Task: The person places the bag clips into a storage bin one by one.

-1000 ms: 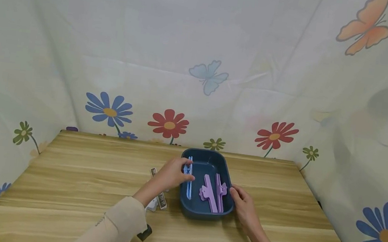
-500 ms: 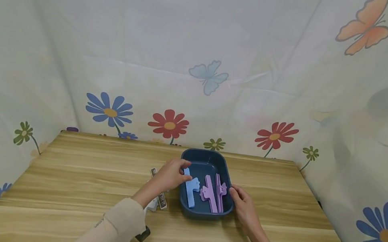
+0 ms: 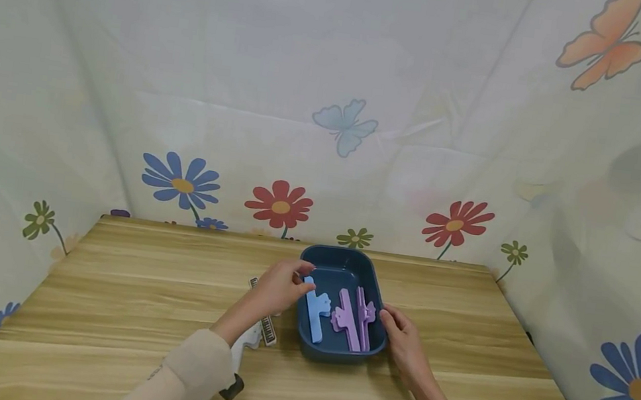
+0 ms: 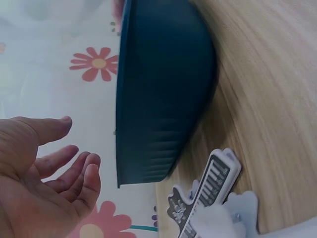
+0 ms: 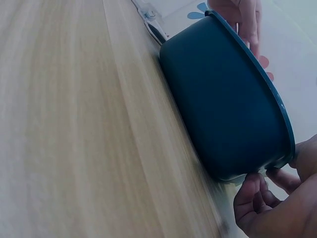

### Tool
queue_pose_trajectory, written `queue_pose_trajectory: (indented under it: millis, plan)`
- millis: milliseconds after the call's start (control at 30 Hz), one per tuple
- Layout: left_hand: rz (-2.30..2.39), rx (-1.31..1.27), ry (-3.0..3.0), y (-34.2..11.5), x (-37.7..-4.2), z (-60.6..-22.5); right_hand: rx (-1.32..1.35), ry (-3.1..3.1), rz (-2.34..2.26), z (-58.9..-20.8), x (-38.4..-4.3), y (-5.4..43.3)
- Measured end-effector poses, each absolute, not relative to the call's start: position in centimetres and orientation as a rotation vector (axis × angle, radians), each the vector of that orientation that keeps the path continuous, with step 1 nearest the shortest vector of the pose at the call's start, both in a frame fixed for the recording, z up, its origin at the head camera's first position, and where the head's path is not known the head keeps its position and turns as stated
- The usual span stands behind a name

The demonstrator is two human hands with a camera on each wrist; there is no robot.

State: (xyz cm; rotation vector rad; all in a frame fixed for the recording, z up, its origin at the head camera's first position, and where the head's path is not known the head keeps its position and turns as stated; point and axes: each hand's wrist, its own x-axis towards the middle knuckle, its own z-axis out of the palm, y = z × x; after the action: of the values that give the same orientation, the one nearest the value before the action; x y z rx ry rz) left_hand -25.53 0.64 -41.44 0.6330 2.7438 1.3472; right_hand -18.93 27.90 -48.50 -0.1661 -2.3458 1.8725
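Blue clip (image 3: 315, 313) lies inside the bin (image 3: 341, 277), left side, running far to near, its head pointing right. We see the left hand (image 3: 278, 286) released: thumb and fingers apart, nothing between them, at the left rim near the clip's far end. Left wrist view shows a gap between that hand and the bin wall.

Right hand (image 3: 404, 342) grips the bin at its right side, thumb at the rim, fingers curled against the outside. Bin sits on the counter (image 3: 422, 399).

Also in the bin, right of the blue one: we count two purple clips. Left purple clip (image 3: 347, 327) has its head to the left; right purple clip (image 3: 364, 319) stands more on edge by the right wall.

On the counter just left of the bin: a keyboard-print clip (image 4: 215, 176) and a white piece (image 4: 243, 206), partly hidden by the left arm in head view. Backdrop (image 3: 235, 116) behind has printed flowers and butterflies.
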Motion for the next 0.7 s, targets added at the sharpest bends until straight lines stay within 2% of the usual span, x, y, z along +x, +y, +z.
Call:
queue_pose_trajectory:
  millis: [700]
  plan:
    - [1.405, 0.703, 2.809, -3.8, -24.4, -39.2, -0.201, -2.346, 1.888, -48.7, -19.1, 27.9]
